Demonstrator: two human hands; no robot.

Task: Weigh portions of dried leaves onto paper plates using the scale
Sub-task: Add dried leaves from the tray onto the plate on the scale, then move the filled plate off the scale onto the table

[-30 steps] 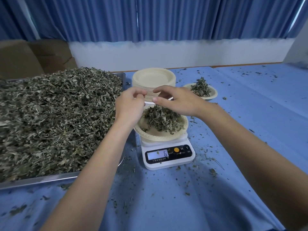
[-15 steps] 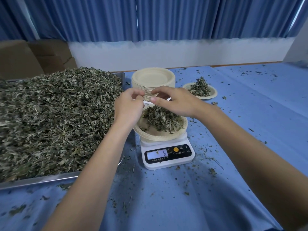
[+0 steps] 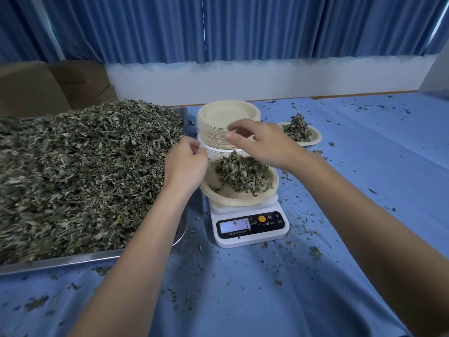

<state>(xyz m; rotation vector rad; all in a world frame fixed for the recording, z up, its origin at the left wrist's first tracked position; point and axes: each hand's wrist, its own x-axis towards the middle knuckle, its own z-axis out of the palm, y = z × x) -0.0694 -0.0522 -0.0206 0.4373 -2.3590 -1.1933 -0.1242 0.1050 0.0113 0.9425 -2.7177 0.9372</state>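
Observation:
A white digital scale (image 3: 250,227) stands on the blue table and its display shows 7. On it sits a paper plate (image 3: 233,200) with a heap of dried leaves (image 3: 243,176). My left hand (image 3: 185,164) hovers at the plate's left rim with its fingers curled inward; its palm is hidden. My right hand (image 3: 262,144) hangs over the plate's far side, thumb and fingers loosely spread and holding nothing that I can see. A big metal tray (image 3: 73,260) heaped with dried leaves (image 3: 85,171) fills the left.
A tall stack of empty paper plates (image 3: 226,115) stands just behind the scale. Another plate (image 3: 314,139) with a leaf portion lies at the back right. Leaf crumbs dot the blue cloth. Cardboard boxes (image 3: 48,86) sit behind the tray.
My hands were fingertip to fingertip above the plate; now they are apart, the left shifted toward the tray and the right lifted back. The scale reading rose from 6 to 7.

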